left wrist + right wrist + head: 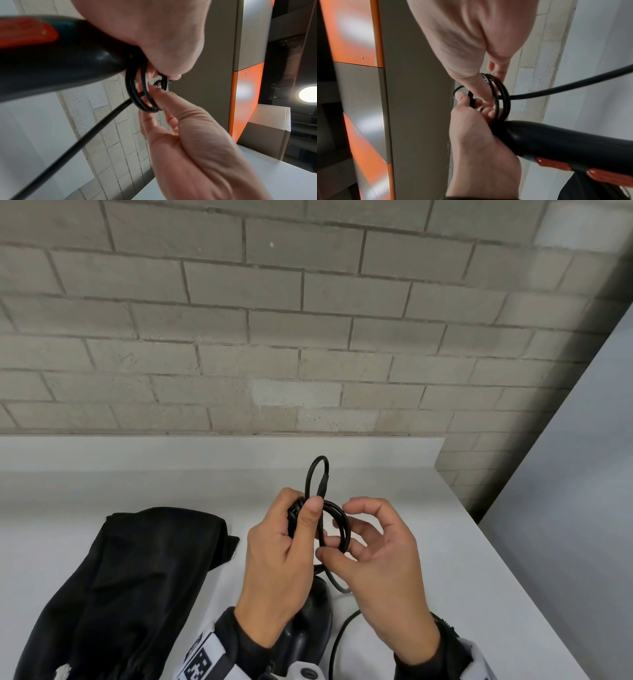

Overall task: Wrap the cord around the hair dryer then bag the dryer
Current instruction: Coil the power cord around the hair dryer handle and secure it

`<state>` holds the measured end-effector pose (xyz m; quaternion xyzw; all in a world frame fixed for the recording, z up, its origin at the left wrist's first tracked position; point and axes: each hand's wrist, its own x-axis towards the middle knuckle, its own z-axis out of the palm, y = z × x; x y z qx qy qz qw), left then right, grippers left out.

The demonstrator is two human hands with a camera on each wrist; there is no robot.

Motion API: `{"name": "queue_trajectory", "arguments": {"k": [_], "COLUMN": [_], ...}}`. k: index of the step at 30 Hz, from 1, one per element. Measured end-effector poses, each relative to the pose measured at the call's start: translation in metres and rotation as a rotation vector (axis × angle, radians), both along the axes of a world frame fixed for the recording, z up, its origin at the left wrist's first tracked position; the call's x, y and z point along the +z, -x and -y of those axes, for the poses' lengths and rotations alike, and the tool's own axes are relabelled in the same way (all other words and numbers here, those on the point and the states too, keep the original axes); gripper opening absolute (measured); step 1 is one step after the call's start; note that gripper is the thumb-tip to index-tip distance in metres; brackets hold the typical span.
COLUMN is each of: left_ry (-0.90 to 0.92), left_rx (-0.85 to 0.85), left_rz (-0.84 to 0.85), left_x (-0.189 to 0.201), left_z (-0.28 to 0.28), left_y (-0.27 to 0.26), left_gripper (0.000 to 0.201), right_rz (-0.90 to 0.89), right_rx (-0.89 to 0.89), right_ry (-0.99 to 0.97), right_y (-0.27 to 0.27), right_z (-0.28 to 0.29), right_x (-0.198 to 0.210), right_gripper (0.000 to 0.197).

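Observation:
My left hand [284, 546] grips the end of the black hair dryer's [308, 621] handle, and its thumb pins part of the cord against it. The black cord [340, 522] forms several loops at the handle end, with one narrow loop standing up above my left thumb. My right hand [373, 546] pinches these loops between thumb and curled fingers. In the left wrist view the dryer handle [56, 63] carries an orange switch, and the loops [137, 97] hang between both hands. In the right wrist view a right finger passes through the loops [502, 97] beside the handle [559, 142].
A black fabric bag [120, 594] lies flat on the white table [445, 542] to the left of my hands. The loose end of the cord [339, 635] trails off the near edge. A brick wall stands behind the table, and a grey panel is at the right.

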<state>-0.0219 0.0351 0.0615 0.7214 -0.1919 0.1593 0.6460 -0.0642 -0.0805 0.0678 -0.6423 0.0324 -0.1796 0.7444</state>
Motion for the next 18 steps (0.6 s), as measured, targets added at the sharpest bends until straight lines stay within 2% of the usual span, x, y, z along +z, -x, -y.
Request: {"name": "queue_trajectory", "arguments": {"k": [3, 5, 7, 9, 11, 13, 15, 16, 18], "left_ry": [0.083, 0.098, 0.052, 0.053, 0.063, 0.050, 0.027, 0.014, -0.017], "left_rx": [-0.032, -0.051, -0.034, -0.005, 0.016, 0.032, 0.043, 0.044, 0.032], "left_rz": [-0.037, -0.038, -0.008, 0.002, 0.015, 0.036, 0.045, 0.045, 0.054], "left_x": [0.002, 0.000, -0.003, -0.005, -0.004, -0.004, -0.004, -0.004, -0.004], "left_z": [0.002, 0.002, 0.002, 0.002, 0.003, 0.004, 0.003, 0.003, 0.005], "left_y": [0.003, 0.003, 0.002, 0.002, 0.002, 0.002, 0.001, 0.002, 0.004], "left_gripper": [0.031, 0.033, 0.032, 0.030, 0.030, 0.031, 0.032, 0.032, 0.032], "right_rz": [0.042, 0.120, 0.231, 0.286, 0.189, 0.093, 0.037, 0.013, -0.055], "right_rx": [-0.039, -0.122, -0.274, -0.422, -0.470, -0.478, -0.455, -0.415, -0.288], "right_ry": [0.059, 0.164, 0.385, 0.697, 0.890, 0.998, 1.057, 1.014, 0.800], "right_y": [0.001, 0.004, 0.009, 0.012, 0.015, 0.015, 0.014, 0.014, 0.014], "right_z": [-0.003, -0.008, -0.015, -0.018, -0.023, -0.025, -0.025, -0.025, -0.023], "right_x": [-0.008, -0.015, -0.021, -0.029, -0.029, -0.032, -0.031, -0.027, -0.021], "right_gripper": [0.060, 0.062, 0.055, 0.031, 0.007, 0.023, 0.028, 0.027, 0.020]}}
